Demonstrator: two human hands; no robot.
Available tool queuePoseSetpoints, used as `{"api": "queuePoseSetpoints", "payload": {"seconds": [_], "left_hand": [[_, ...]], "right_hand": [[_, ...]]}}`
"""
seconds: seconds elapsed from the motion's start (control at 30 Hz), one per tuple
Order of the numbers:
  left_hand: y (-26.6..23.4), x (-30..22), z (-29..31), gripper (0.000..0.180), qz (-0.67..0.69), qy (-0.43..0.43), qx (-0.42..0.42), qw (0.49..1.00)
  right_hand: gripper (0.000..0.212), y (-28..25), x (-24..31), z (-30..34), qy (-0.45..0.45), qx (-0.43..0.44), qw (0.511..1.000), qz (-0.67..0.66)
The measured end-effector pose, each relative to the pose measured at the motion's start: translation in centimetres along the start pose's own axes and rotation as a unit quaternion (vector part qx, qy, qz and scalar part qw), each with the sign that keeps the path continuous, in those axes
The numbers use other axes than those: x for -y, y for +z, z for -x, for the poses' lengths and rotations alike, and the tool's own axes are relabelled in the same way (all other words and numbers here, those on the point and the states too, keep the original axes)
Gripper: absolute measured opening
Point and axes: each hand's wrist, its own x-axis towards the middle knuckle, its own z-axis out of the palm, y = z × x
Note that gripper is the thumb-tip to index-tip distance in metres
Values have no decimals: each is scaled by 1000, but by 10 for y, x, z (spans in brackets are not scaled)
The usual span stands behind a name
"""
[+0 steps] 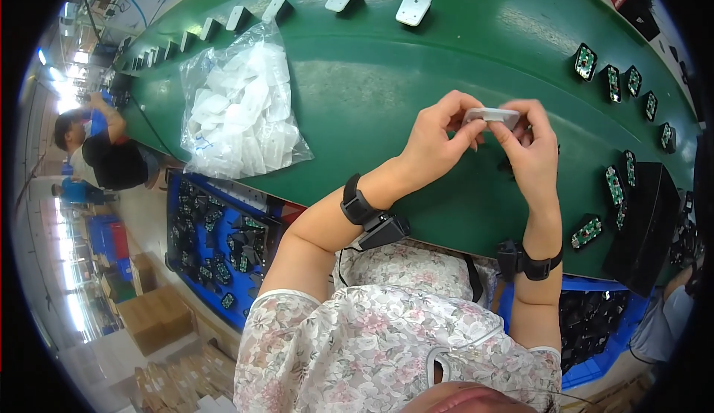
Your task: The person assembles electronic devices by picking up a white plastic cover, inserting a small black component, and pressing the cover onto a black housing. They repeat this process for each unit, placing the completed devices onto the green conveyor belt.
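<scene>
My left hand (437,136) and my right hand (535,153) meet above the green bench. Between their thumbs and fingers they pinch a small white plastic cover (494,113), held almost edge-on, one hand at each end. Something dark lies partly hidden behind my right hand; I cannot make out what it is. Left of my left hand sits a clear plastic bag (245,112) full of similar white covers. Across the far side, black housings with white covers on top, such as this capped housing (413,8), stand in a curved row.
Several open black housings with green circuit boards (585,62) are spread along the right of the green bench (357,89). A black box (641,223) stands near its right edge. Blue bins of dark parts flank my lap, including the right bin (587,372). Another person (111,149) is far left.
</scene>
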Motion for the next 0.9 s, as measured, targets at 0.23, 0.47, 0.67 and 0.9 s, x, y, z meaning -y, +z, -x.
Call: {"api": "queuePoseSetpoints", "payload": {"seconds": [0.23,0.47,0.67,0.9], "left_hand": [[-5,-1,0,16,44,-77,6,996],[-14,-9,-12,19,186,-103,42,976],[-41,10,-21,16,7,-77,-98,992],[-65,37,-34,17,-292,-12,-163,942]], "right_hand": [[16,-7,-4,-1,7,120,988,98],[17,-17,0,-3,186,121,968,-121],[23,-9,-17,-9,78,85,984,-133],[37,-85,-50,-84,-18,-205,912,356]]}}
